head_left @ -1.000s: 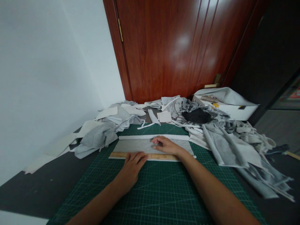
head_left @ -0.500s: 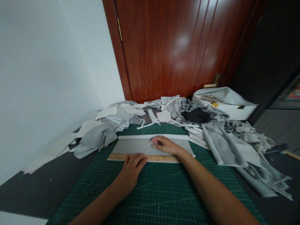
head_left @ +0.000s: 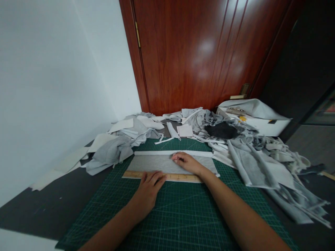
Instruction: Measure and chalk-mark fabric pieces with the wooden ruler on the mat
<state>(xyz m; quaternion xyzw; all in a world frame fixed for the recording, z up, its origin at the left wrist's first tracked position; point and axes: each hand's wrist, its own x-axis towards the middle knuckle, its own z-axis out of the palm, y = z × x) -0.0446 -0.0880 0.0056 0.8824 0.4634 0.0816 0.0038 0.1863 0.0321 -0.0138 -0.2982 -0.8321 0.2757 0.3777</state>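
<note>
Our view and right fingers have shifted slightly.
Our right hand has drawn its fingertips closer together, and our camera's view has turned a little to the left.

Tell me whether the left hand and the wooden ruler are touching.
Touching: the head view shows the left hand with its fingers laid across the wooden ruler, covering part of it.

Head-worn view, facing forward and down over both forearms
</note>
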